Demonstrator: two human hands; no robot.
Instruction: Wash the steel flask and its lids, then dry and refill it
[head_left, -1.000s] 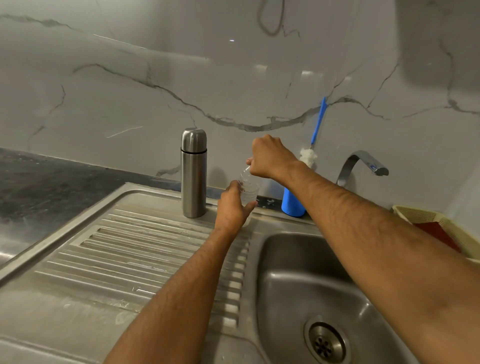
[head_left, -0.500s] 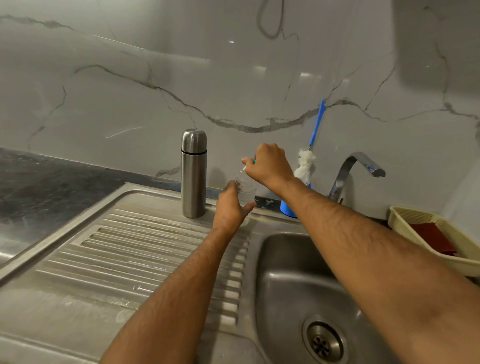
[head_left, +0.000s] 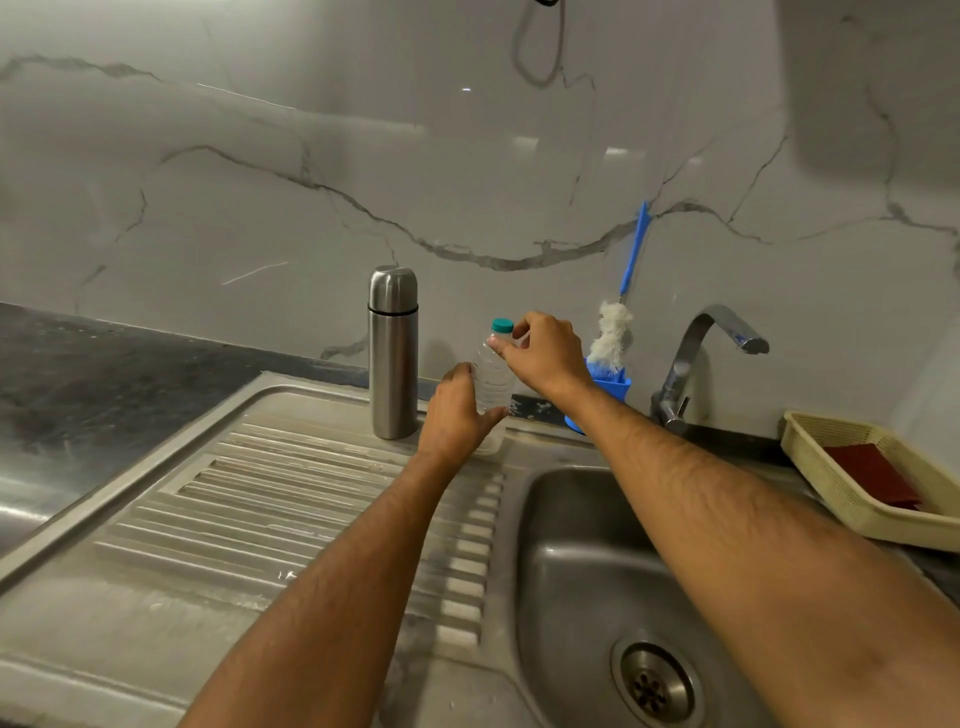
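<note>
The steel flask stands upright and capped at the back of the draining board, near the wall. Just right of it a small clear plastic bottle with a teal cap stands on the sink's rim. My left hand grips the bottle's lower body. My right hand is at the bottle's neck, fingertips just below and beside the cap, which is now uncovered.
A blue-handled bottle brush stands in a blue holder behind my right wrist. The tap curves over the sink basin, drain at the front. A cream basket holding a red item sits at right. Dark counter lies left.
My right hand has slid off the top of the bottle to its neck, so the teal cap shows. The bottle has come down onto the sink rim. The flask has not moved.
</note>
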